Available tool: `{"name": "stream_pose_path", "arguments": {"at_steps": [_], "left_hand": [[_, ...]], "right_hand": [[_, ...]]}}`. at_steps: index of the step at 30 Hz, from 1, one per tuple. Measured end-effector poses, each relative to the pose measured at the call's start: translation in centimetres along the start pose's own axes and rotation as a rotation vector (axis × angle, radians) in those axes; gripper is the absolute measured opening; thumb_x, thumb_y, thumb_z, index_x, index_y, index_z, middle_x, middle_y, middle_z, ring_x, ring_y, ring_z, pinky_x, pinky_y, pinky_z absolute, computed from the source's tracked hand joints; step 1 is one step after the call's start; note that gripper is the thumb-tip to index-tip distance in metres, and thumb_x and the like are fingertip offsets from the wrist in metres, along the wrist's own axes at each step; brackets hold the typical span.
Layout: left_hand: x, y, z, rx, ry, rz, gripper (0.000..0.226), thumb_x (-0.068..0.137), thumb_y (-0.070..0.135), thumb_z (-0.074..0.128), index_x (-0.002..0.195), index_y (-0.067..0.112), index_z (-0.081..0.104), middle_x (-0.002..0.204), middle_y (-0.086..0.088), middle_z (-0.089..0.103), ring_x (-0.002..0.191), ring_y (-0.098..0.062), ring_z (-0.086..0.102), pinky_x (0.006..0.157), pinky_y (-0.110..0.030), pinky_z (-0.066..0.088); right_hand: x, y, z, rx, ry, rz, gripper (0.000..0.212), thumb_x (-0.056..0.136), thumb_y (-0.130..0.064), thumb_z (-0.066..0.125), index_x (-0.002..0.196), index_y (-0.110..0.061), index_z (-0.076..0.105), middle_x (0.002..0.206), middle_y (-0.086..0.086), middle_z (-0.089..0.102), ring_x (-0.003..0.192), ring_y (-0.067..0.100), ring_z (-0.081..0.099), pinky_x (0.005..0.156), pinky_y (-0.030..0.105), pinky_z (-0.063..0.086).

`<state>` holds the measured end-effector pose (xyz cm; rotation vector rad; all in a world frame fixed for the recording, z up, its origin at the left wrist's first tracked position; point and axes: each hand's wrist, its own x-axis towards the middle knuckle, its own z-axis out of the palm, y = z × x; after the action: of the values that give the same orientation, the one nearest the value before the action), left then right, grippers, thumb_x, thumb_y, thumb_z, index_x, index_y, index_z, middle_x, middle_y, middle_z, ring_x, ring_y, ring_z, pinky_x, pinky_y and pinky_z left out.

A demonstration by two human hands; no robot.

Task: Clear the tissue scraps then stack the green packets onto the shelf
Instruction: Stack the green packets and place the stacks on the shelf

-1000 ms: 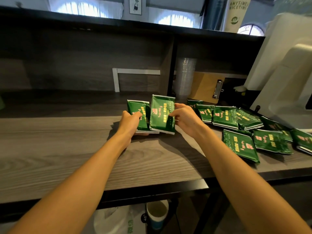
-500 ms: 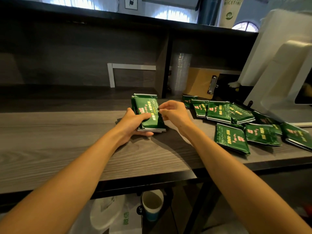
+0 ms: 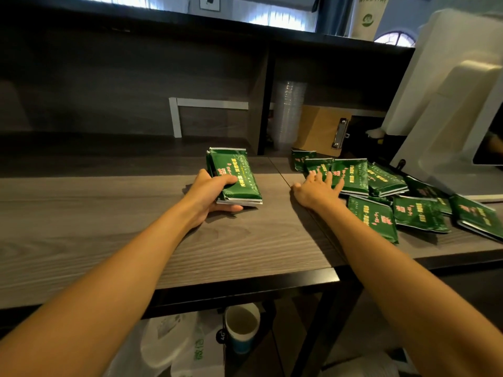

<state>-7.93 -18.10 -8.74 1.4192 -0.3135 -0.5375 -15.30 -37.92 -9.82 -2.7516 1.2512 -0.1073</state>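
Stacking the green packets (image 3: 419,213)
Your left hand (image 3: 211,193) grips the stack (image 3: 236,178); your right hand (image 3: 315,190), fingers spread, must take the nearest packet (image 3: 351,174).

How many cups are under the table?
1. The paper cup sits below the front edge of the table, beside a white plastic bag. More may be hidden underneath.

Out of sight
The left hand (image 3: 209,194) has fingers under the packet stack (image 3: 236,178); the rightmost packet (image 3: 479,217) is edge-cropped.
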Motion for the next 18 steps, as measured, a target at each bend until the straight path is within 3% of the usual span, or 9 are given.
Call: {"name": "stream_pose_path", "arguments": {"at_steps": [4,8,10,13,16,18], "left_hand": [[0.2,0.0,-0.1,-0.007,0.0,-0.003,0.039,0.088,0.011,0.062,0.117,0.008,0.038,0.11,-0.013,0.057,0.076,-0.024,0.066,0.043,-0.029,0.055],[0.5,0.2,-0.5,-0.043,0.045,0.013,0.035,0.088,0.01,0.062,0.112,0.01,0.037,0.105,-0.01,0.056,0.08,-0.026,0.065,0.044,-0.03,0.056],[0.7,0.3,-0.8,-0.066,0.077,0.028,0.034,0.087,0.009,0.061,0.111,0.011,0.037,0.102,-0.009,0.056,0.079,-0.025,0.065,0.044,-0.03,0.056],[1.0,0.2,-1.0,-0.063,0.112,0.05,0.033,0.087,0.009,0.061,0.109,0.011,0.038,0.099,-0.008,0.056,0.075,-0.024,0.065,0.041,-0.03,0.055],[1.1,0.1,-1.1,-0.026,0.157,0.075,0.032,0.087,0.009,0.06,0.108,0.011,0.036,0.097,-0.007,0.055,0.073,-0.024,0.064,0.039,-0.028,0.053],[1.2,0.1,-1.2,-0.001,0.182,0.1,0.032,0.086,0.009,0.06,0.107,0.011,0.036,0.096,-0.006,0.054,0.073,-0.024,0.063,0.038,-0.028,0.053]], "right_hand": [[0.1,-1.0,0.0,0.049,-0.006,-0.068,0.057,0.1,-0.038,0.024,0.147,-0.005,0.024,0.157,0.011,0.017,0.146,0.028,0.003,0.111,0.056,-0.012],[-1.1,-2.4,-0.8,0.165,0.044,-0.203,0.04,0.098,-0.026,0.031,0.128,-0.008,0.051,0.137,0.015,0.049,0.133,0.031,0.035,0.114,0.053,-0.002],[-1.9,-3.2,-1.0,0.244,0.065,-0.31,0.037,0.096,-0.019,0.037,0.127,-0.01,0.055,0.135,0.015,0.052,0.129,0.033,0.041,0.116,0.048,0.012],[-2.8,-3.9,-1.3,0.477,-0.008,-0.452,0.036,0.091,-0.009,0.047,0.125,-0.011,0.06,0.13,0.013,0.058,0.121,0.03,0.05,0.105,0.038,0.039],[-3.2,-4.2,-1.9,0.603,-0.095,-0.495,0.031,0.091,-0.004,0.05,0.118,-0.008,0.064,0.123,0.013,0.062,0.117,0.025,0.055,0.099,0.032,0.042],[-2.9,-4.3,-2.3,0.553,-0.02,-0.475,0.031,0.091,-0.004,0.052,0.119,-0.007,0.062,0.123,0.014,0.062,0.116,0.025,0.056,0.099,0.032,0.043]]}}
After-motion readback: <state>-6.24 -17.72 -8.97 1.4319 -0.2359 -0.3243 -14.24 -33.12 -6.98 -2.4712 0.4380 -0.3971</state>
